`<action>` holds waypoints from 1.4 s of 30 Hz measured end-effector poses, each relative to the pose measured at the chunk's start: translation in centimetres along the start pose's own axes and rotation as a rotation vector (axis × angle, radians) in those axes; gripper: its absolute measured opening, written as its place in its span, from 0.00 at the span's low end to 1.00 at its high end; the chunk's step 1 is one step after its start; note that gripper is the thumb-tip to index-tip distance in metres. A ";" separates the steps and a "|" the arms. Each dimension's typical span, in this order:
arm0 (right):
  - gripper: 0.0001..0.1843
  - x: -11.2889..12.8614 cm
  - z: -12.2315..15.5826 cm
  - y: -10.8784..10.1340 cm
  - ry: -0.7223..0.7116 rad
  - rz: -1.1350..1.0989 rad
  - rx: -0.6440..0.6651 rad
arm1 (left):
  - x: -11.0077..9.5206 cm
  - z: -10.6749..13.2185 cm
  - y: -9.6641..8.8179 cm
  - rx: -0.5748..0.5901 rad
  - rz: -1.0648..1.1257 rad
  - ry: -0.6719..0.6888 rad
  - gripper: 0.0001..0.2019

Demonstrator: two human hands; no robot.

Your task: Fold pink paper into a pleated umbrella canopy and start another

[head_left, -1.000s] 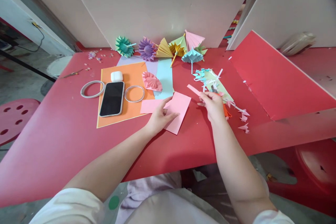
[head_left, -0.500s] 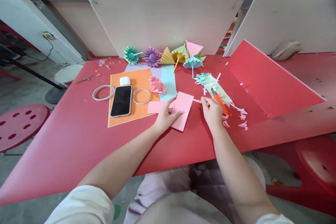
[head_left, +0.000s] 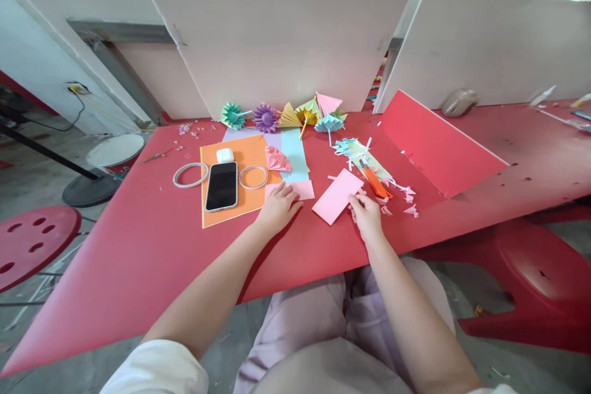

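Note:
In the head view my right hand (head_left: 365,214) pinches the right edge of a pink rectangular paper (head_left: 337,197), which lies tilted on the red table. My left hand (head_left: 279,206) rests palm down, fingers stretched, on a second pink paper strip (head_left: 305,189); part of that strip is hidden under it. Just beyond my right hand lies an orange utility knife (head_left: 377,184) among pink paper scraps (head_left: 409,197). A pale green paper (head_left: 369,157) with blue and white scraps lies behind the knife.
A phone (head_left: 222,186), a white earbud case (head_left: 225,155) and two white rings stand left on orange paper (head_left: 210,215). Several folded paper umbrellas (head_left: 266,118) line the white partition (head_left: 286,31). A folded red board (head_left: 438,141) stands on the right.
My left hand has left the pink rectangular paper and moved left onto the other pink strip. My right hand has let go of a thin pink strip and now holds the paper's edge. The view has tilted up.

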State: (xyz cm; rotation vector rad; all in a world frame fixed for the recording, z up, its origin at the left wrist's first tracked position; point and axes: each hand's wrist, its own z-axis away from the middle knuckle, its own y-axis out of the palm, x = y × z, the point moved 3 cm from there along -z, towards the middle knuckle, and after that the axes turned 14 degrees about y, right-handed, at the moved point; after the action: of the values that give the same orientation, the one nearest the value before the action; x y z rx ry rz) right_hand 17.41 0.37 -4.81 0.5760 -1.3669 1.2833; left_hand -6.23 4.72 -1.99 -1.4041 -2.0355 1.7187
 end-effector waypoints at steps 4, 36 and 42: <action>0.24 -1.1 1.0 -0.9 0.012 -0.197 -0.106 | -1.7 2.1 0.8 0.111 -0.127 0.042 0.21; 0.16 1.6 1.2 0.2 0.120 0.314 0.299 | -3.5 3.6 1.0 0.202 -0.306 0.244 0.25; 0.20 1.9 -0.7 0.4 0.172 0.387 0.446 | -3.2 3.9 1.5 0.201 -0.289 0.284 0.29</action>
State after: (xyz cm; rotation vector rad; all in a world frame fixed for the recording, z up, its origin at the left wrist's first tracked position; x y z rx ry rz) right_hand 16.85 1.74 -3.34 0.4972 -1.0818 1.9327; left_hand -6.04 -0.42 -3.20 -1.1500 -1.7587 1.4634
